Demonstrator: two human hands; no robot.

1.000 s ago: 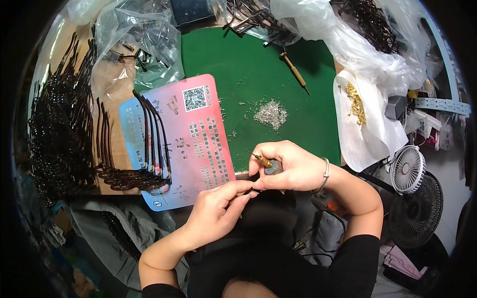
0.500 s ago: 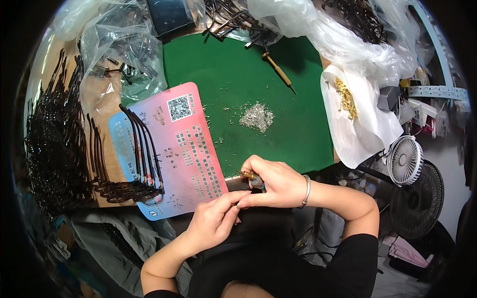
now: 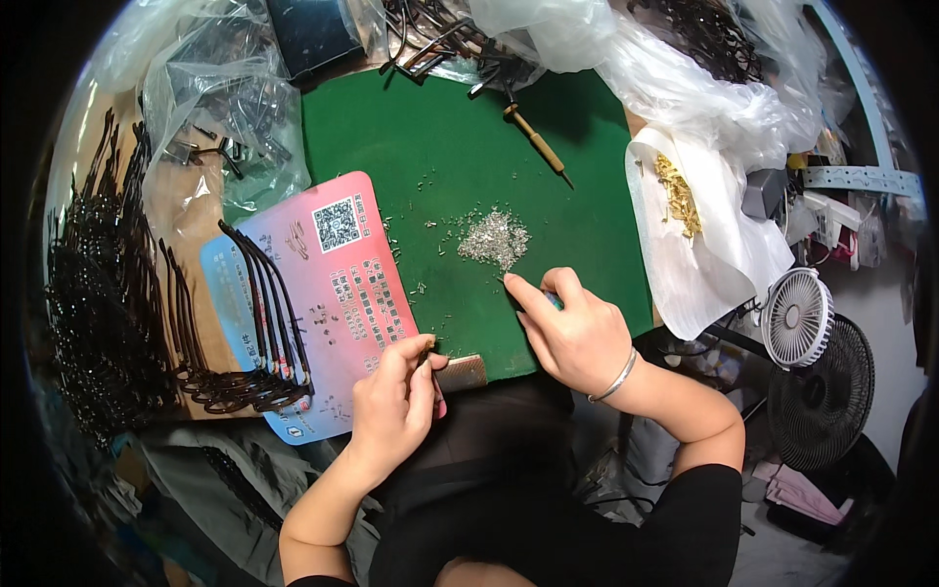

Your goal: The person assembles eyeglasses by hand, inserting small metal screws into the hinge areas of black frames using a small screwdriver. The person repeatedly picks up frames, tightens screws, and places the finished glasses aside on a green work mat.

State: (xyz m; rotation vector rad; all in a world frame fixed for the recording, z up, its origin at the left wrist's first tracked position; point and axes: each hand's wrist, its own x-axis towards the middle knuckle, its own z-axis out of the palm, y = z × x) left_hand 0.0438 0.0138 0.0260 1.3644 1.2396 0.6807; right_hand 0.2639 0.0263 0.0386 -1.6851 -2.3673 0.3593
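Note:
My right hand [image 3: 575,328] reaches over the green mat with a screwdriver [image 3: 555,300] tucked in its palm; only a bit of blue handle shows. Its index fingertip touches the near edge of a pile of tiny silver screws [image 3: 494,238]. At the mat's front edge my left hand [image 3: 393,403] is pinched closed, a small dark piece just visible between the fingertips, too small to name. Beside those fingers a brown block [image 3: 462,372] juts at the edge. Left of them lies a pink and blue printed sheet [image 3: 333,284] bearing several dark eyeglass temples [image 3: 264,303].
A brown-handled screwdriver [image 3: 538,145] lies at the back of the green mat [image 3: 411,137]. White paper [image 3: 675,284] holds brass-coloured bits [image 3: 677,196] at the right. Heaped dark temples [image 3: 103,303] and a clear plastic bag [image 3: 225,108] are at the left. A white fan [image 3: 797,315] stands right.
My hands have come apart. The right moved forward and right to the screw pile with its screwdriver; the left shifted left and slightly forward. The whole view shifted slightly.

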